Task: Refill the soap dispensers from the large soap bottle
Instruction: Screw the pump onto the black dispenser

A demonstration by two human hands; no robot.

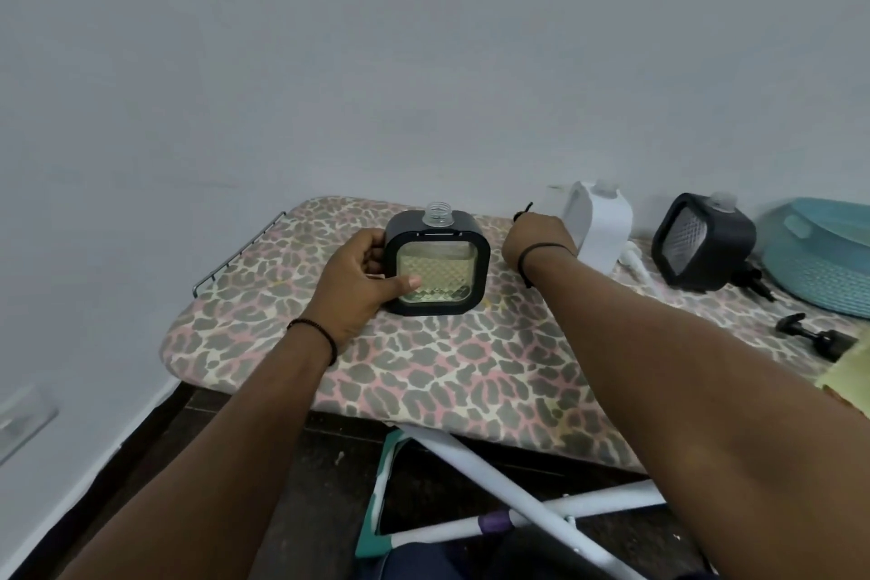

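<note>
While our left hand (350,283) is holding the black soap dispenser (437,263) upright on the ironing board (423,372), with fingers curled round its left side and the thumb pressing on its bumpy clear window, our right hand (536,240) is reaching past it toward the white soap bottle (600,224). That big bottle is standing just to the right of our right hand, very near it, so the right hand is the closer one for picking it up. We cannot tell if the right hand's fingers are spread or curled, because they are hidden behind the back of the hand.

Our dispenser is square with round corners, and its screw neck at the top is standing open with no pump on it. Yellowish soap is showing low inside. We think pouring is coming next, straight down into that small neck.

Farther right, a second black dispenser (704,243) is sitting, also without its pump. A black pump top (812,337) is lying near the edge, and a teal woven basket (824,259) is resting behind. Soft spotted cloth is covering the board.
</note>
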